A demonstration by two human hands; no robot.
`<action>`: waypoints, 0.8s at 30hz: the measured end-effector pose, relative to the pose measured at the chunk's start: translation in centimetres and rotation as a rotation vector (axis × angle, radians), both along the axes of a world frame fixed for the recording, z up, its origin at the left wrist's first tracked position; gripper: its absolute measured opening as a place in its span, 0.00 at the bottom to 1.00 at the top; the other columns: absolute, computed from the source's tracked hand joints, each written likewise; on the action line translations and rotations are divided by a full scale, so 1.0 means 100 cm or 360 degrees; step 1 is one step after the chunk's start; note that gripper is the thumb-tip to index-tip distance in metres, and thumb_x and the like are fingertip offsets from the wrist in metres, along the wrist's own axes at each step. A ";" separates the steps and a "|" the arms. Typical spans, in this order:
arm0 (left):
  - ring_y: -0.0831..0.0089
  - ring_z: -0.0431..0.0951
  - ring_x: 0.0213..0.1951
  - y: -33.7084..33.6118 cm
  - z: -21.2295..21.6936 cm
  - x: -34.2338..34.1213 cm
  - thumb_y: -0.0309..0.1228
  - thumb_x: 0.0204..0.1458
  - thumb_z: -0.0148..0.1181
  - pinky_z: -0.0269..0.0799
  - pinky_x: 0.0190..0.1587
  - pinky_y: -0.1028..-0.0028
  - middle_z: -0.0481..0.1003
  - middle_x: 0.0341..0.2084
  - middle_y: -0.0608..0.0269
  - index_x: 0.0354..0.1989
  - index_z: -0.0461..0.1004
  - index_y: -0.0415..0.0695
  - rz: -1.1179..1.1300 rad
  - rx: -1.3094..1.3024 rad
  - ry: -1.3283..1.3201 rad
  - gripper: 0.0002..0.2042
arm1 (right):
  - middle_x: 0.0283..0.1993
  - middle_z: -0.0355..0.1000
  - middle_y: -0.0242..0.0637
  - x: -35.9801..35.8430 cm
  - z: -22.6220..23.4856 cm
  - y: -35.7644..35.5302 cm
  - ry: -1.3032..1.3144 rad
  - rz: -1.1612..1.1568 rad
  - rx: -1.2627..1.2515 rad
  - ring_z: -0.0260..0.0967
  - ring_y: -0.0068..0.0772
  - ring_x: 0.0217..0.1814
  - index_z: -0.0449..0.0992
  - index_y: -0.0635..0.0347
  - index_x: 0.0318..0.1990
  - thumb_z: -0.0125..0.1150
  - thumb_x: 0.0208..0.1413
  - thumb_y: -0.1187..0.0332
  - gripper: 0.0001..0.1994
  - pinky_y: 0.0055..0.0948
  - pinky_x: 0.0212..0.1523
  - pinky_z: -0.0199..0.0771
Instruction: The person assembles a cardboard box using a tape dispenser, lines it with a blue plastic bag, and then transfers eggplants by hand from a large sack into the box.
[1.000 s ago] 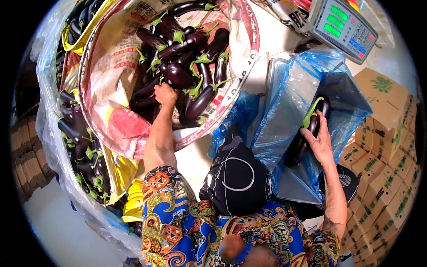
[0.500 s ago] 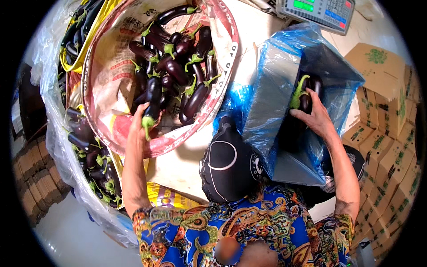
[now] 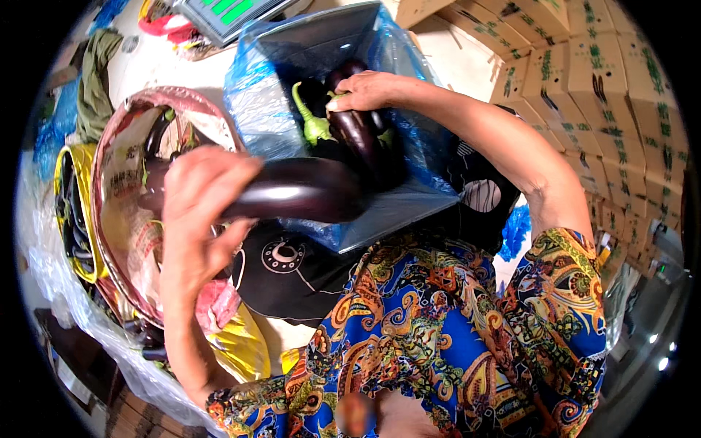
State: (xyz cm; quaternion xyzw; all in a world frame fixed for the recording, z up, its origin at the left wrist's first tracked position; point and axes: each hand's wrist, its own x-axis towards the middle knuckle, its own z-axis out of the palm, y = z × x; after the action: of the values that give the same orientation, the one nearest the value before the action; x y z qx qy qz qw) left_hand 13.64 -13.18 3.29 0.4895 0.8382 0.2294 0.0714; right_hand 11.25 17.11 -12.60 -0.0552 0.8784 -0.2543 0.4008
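The left grip (image 3: 198, 191), a bare hand blurred by motion, is closed around a glossy eggplant (image 3: 299, 188), fingers over the top and thumb beneath. This eggplant lies roughly level, its smooth, rounded end above the near left edge of the bin (image 3: 321, 40); the hand itself is just left of the bin. The right grip (image 3: 361, 93) reaches inside the bin, fingers and thumb bent over the far end of a second eggplant (image 3: 359, 142); whether it clasps this one or only steadies it cannot be told. Beside that hand, within the bin, a green stem (image 3: 315, 128) sticks up. To do this step well, the incoming eggplant should probably be carried clear of the blue liner (image 3: 252, 95), which stands up around the bin and could snag, then turned to lie alongside the others and let go only once it rests. The right hand would serve best by keeping a gap open; the stem seems the part likeliest to scratch skin or pierce plastic, so face it away from both. Left of the bin stands a round sack (image 3: 120, 164) with more eggplants; past the bin's far left corner is a scale (image 3: 232, 14); to its right, stacked cartons (image 3: 577, 80).
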 end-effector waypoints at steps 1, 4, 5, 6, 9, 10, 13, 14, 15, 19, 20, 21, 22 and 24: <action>0.60 0.70 0.48 0.026 0.012 0.000 0.28 0.33 0.63 0.64 0.52 0.62 0.72 0.45 0.60 0.47 0.73 0.45 -0.0165 -0.0105 0.0135 0.25 | 0.51 0.70 0.49 -0.004 0.002 0.001 -0.0081 -0.0033 -0.0118 0.67 0.47 0.53 0.72 0.64 0.50 0.48 0.54 0.38 0.34 0.40 0.54 0.66; 0.63 0.70 0.49 0.085 -0.030 0.002 0.29 0.40 0.57 0.63 0.55 0.61 0.72 0.44 0.64 0.45 0.74 0.44 -0.0601 -0.0059 0.0345 0.19 | 0.31 0.70 0.31 -0.010 -0.025 0.011 -0.0500 -0.0560 -0.0634 0.63 0.21 0.27 0.74 0.61 0.38 0.46 0.57 0.38 0.30 0.20 0.24 0.64; 0.65 0.69 0.50 0.102 -0.045 0.002 0.29 0.40 0.56 0.62 0.56 0.61 0.72 0.44 0.65 0.44 0.74 0.45 -0.0748 -0.0039 0.0378 0.18 | 0.25 0.68 0.27 -0.015 -0.034 0.016 -0.0713 -0.0670 -0.0901 0.58 0.17 0.20 0.74 0.60 0.34 0.46 0.58 0.38 0.29 0.17 0.18 0.58; 0.64 0.69 0.51 0.111 -0.068 -0.001 0.29 0.40 0.56 0.61 0.57 0.61 0.72 0.44 0.64 0.45 0.73 0.45 -0.0871 -0.0023 0.0382 0.19 | 0.18 0.62 0.21 -0.014 -0.029 -0.001 -0.0660 -0.0789 -0.0919 0.46 0.11 0.13 0.71 0.58 0.30 0.46 0.59 0.39 0.28 0.14 0.12 0.46; 0.64 0.65 0.54 0.134 -0.106 -0.004 0.29 0.37 0.59 0.59 0.58 0.61 0.71 0.45 0.63 0.47 0.73 0.47 -0.0922 0.0208 0.0264 0.22 | 0.44 0.76 0.39 -0.013 0.008 -0.020 -0.0143 -0.0400 -0.0226 0.73 0.40 0.45 0.77 0.59 0.43 0.35 0.59 0.36 0.34 0.36 0.45 0.71; 0.60 0.66 0.53 0.139 -0.109 -0.005 0.24 0.36 0.61 0.60 0.57 0.62 0.71 0.45 0.59 0.43 0.74 0.45 -0.0873 0.0355 0.0145 0.20 | 0.47 0.75 0.40 -0.013 0.004 -0.013 -0.0038 -0.0317 -0.0377 0.70 0.41 0.49 0.77 0.58 0.45 0.36 0.59 0.37 0.33 0.37 0.49 0.68; 0.55 0.68 0.51 0.133 -0.124 -0.018 0.21 0.37 0.59 0.62 0.57 0.60 0.71 0.44 0.56 0.42 0.74 0.42 -0.0590 0.0503 -0.0215 0.18 | 0.54 0.71 0.41 -0.013 -0.024 0.004 0.0107 -0.0329 -0.0688 0.64 0.41 0.59 0.76 0.55 0.49 0.45 0.57 0.40 0.28 0.39 0.57 0.64; 0.54 0.71 0.48 0.128 -0.129 -0.017 0.19 0.38 0.59 0.65 0.53 0.61 0.73 0.40 0.55 0.41 0.73 0.40 -0.0448 0.0531 -0.0216 0.17 | 0.54 0.70 0.41 -0.011 -0.027 0.001 0.0051 -0.0516 -0.0697 0.64 0.38 0.59 0.76 0.54 0.50 0.52 0.55 0.42 0.27 0.38 0.57 0.63; 0.55 0.74 0.43 0.111 -0.141 -0.022 0.20 0.43 0.58 0.68 0.50 0.63 0.75 0.35 0.55 0.40 0.73 0.39 -0.0218 0.0445 -0.0235 0.13 | 0.52 0.72 0.40 -0.010 -0.004 -0.026 -0.0145 -0.0964 -0.0414 0.64 0.35 0.57 0.78 0.57 0.46 0.58 0.52 0.44 0.26 0.36 0.57 0.62; 0.46 0.76 0.35 0.103 -0.152 -0.041 0.23 0.46 0.58 0.72 0.40 0.58 0.75 0.30 0.45 0.40 0.71 0.37 0.0552 0.0246 -0.0576 0.11 | 0.54 0.70 0.41 -0.014 -0.011 -0.022 -0.0136 -0.0669 -0.0177 0.63 0.37 0.55 0.74 0.55 0.52 0.54 0.56 0.48 0.24 0.39 0.55 0.63; 0.44 0.76 0.37 0.104 -0.160 -0.042 0.27 0.47 0.58 0.72 0.42 0.56 0.75 0.31 0.40 0.44 0.67 0.37 0.0464 0.0151 -0.0220 0.15 | 0.54 0.70 0.41 -0.020 -0.024 -0.019 -0.0164 -0.0586 -0.0275 0.64 0.37 0.53 0.73 0.53 0.53 0.56 0.54 0.53 0.22 0.38 0.54 0.63; 0.44 0.76 0.38 0.104 -0.163 -0.043 0.29 0.47 0.58 0.71 0.43 0.55 0.75 0.32 0.39 0.46 0.66 0.37 0.0449 -0.0068 -0.0325 0.17 | 0.53 0.70 0.41 -0.021 -0.023 -0.023 -0.0271 -0.0530 -0.0284 0.63 0.37 0.53 0.73 0.54 0.53 0.58 0.52 0.53 0.23 0.38 0.53 0.64; 0.43 0.76 0.39 0.110 -0.160 -0.044 0.30 0.48 0.58 0.71 0.44 0.55 0.75 0.33 0.38 0.47 0.64 0.37 0.0417 -0.0277 -0.0426 0.19 | 0.53 0.70 0.40 -0.021 -0.012 -0.023 -0.0368 -0.0488 -0.0285 0.63 0.36 0.53 0.73 0.54 0.52 0.59 0.49 0.54 0.24 0.38 0.53 0.64; 0.44 0.74 0.45 0.125 -0.143 -0.045 0.37 0.47 0.59 0.70 0.48 0.57 0.74 0.39 0.35 0.58 0.56 0.34 0.0424 -0.0699 -0.0642 0.32 | 0.48 0.71 0.40 -0.012 0.013 -0.021 -0.0420 -0.0497 -0.0235 0.65 0.35 0.50 0.74 0.56 0.50 0.63 0.41 0.56 0.26 0.35 0.50 0.65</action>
State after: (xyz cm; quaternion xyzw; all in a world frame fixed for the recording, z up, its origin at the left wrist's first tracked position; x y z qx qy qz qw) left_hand 9.13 -0.71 -10.97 0.2929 0.8934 0.1427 0.3094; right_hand 10.09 15.06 -11.32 0.0860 0.7952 -0.3821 0.4628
